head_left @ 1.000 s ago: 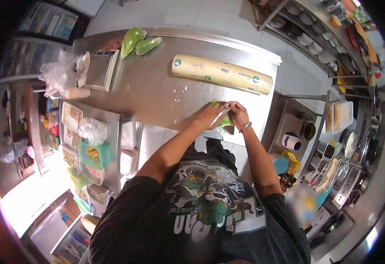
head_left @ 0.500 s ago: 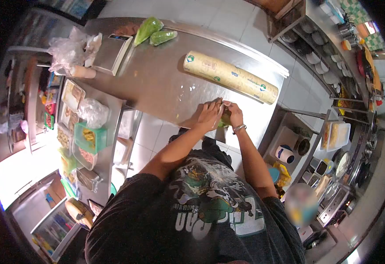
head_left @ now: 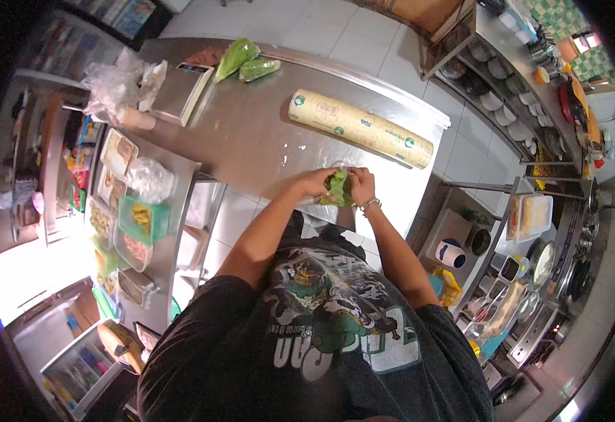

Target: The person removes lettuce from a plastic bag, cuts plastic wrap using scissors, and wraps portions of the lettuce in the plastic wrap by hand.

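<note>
My left hand (head_left: 314, 183) and my right hand (head_left: 361, 186) hold a bunch of green leafy vegetable (head_left: 338, 188) between them, at the near edge of the steel table (head_left: 251, 141). Clear plastic film shows around and under the leaves. The fingers of both hands are closed on its two sides. A bracelet is on my right wrist. Beyond my hands lies a long yellowish roll of wrap (head_left: 360, 128). Two wrapped green vegetable bundles, a larger one (head_left: 237, 59) and a smaller one (head_left: 259, 69), rest at the table's far edge.
A scale (head_left: 182, 93) and crumpled plastic bags (head_left: 114, 88) are at the table's left end. On the left counter are food trays and a green container (head_left: 143, 219). Shelves of bowls (head_left: 490, 100) stand at the back right, with pans and a stove on the right.
My hands have moved slightly apart and to the left, and more of the green leaves now shows between them. The camera view has shifted a little.
</note>
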`<action>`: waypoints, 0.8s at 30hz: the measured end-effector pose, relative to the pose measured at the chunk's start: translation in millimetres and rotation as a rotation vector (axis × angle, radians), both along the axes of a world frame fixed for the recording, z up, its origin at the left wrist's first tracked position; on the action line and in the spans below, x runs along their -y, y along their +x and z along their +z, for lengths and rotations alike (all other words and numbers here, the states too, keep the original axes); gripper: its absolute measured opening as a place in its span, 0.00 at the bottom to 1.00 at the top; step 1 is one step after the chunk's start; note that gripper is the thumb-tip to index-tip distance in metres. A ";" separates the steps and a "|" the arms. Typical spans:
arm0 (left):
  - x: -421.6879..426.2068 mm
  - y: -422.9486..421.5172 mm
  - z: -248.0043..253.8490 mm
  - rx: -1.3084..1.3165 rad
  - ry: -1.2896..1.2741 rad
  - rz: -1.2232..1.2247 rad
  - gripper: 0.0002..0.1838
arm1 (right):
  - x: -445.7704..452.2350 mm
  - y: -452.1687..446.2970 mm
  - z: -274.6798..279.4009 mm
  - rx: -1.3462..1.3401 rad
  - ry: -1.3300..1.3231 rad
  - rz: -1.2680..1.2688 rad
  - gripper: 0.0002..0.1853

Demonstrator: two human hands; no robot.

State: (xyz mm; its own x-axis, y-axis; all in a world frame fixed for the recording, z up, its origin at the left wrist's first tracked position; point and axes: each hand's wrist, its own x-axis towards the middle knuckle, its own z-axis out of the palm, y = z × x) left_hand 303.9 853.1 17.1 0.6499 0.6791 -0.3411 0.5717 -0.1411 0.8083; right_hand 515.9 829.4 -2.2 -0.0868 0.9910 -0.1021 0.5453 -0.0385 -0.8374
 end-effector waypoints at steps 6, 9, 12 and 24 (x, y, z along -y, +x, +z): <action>12.3 -31.9 31.4 -0.028 0.171 0.351 0.50 | -1.8 -10.9 1.5 0.458 -0.009 0.035 0.17; 23.1 6.4 63.8 -0.060 0.488 0.061 0.56 | -1.9 -18.6 8.6 0.638 0.017 0.052 0.18; 28.0 25.9 53.3 -0.166 0.375 -0.100 0.60 | -10.4 -7.0 -19.6 0.680 -0.008 0.070 0.21; -12.4 31.4 24.2 -0.162 0.135 -0.102 0.53 | 3.7 20.6 103.8 0.440 0.225 0.627 0.51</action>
